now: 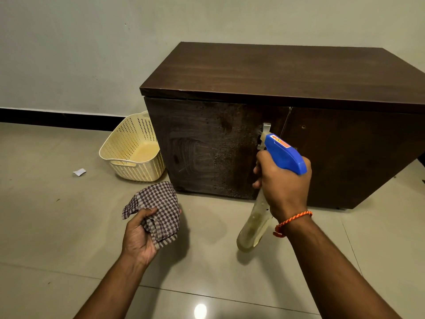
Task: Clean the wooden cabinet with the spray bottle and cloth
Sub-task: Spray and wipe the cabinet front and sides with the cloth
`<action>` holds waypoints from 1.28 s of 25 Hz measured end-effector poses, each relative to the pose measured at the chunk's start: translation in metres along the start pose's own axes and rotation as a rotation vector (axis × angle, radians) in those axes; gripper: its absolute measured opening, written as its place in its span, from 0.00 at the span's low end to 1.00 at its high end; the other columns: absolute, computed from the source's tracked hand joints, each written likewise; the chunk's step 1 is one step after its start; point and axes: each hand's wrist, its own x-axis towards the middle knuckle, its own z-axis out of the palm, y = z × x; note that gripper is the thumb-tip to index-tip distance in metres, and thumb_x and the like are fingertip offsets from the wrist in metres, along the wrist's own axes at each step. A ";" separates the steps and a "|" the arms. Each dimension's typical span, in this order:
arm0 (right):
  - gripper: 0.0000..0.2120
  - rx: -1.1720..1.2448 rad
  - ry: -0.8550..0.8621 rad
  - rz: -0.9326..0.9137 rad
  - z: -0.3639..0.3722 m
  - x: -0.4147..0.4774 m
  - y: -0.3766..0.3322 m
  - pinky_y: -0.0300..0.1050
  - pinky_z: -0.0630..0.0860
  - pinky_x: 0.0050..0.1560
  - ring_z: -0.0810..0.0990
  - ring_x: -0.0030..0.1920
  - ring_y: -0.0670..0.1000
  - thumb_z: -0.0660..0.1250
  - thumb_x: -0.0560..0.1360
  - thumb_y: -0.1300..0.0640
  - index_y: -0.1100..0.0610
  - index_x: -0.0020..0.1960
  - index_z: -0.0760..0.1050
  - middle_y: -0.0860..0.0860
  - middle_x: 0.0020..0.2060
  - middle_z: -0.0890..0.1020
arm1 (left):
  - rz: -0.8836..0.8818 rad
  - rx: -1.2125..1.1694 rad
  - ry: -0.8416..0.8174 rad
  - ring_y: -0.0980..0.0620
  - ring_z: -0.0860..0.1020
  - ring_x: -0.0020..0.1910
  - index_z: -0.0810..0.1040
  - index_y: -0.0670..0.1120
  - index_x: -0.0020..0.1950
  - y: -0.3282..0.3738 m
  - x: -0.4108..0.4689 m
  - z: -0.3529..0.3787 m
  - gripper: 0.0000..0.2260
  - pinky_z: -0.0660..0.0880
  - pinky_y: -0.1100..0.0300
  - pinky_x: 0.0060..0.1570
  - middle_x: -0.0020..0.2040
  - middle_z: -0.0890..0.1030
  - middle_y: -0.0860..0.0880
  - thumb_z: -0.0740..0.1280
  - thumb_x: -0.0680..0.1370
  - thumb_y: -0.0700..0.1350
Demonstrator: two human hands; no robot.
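A dark wooden cabinet stands on the floor against the wall; its left door shows wet streaks and droplets. My right hand grips a spray bottle with a blue trigger head, its nozzle aimed at the left door beside the metal handle. The bottle holds a little yellowish liquid. My left hand holds a crumpled checked cloth low above the floor, in front of the cabinet's left corner and apart from it.
A cream perforated plastic basket leans against the cabinet's left side. A small scrap of white paper lies on the beige tiled floor to its left. A black skirting strip runs along the wall.
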 end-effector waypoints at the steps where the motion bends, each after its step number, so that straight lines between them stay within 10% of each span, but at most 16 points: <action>1: 0.09 -0.013 0.002 0.013 0.000 0.000 0.002 0.44 0.78 0.26 0.79 0.25 0.56 0.69 0.75 0.58 0.61 0.37 0.78 0.60 0.30 0.82 | 0.003 0.000 0.001 0.34 0.78 0.65 0.77 0.39 0.66 0.000 0.000 -0.001 0.22 0.77 0.36 0.58 0.65 0.80 0.36 0.65 0.72 0.37; 32: 0.07 -0.325 -0.097 0.408 -0.017 -0.041 0.093 0.37 0.76 0.24 0.84 0.33 0.62 0.70 0.73 0.59 0.63 0.45 0.78 0.62 0.36 0.84 | 0.001 0.045 0.043 0.39 0.84 0.53 0.77 0.38 0.67 -0.016 0.009 -0.011 0.25 0.79 0.38 0.55 0.60 0.83 0.38 0.65 0.69 0.36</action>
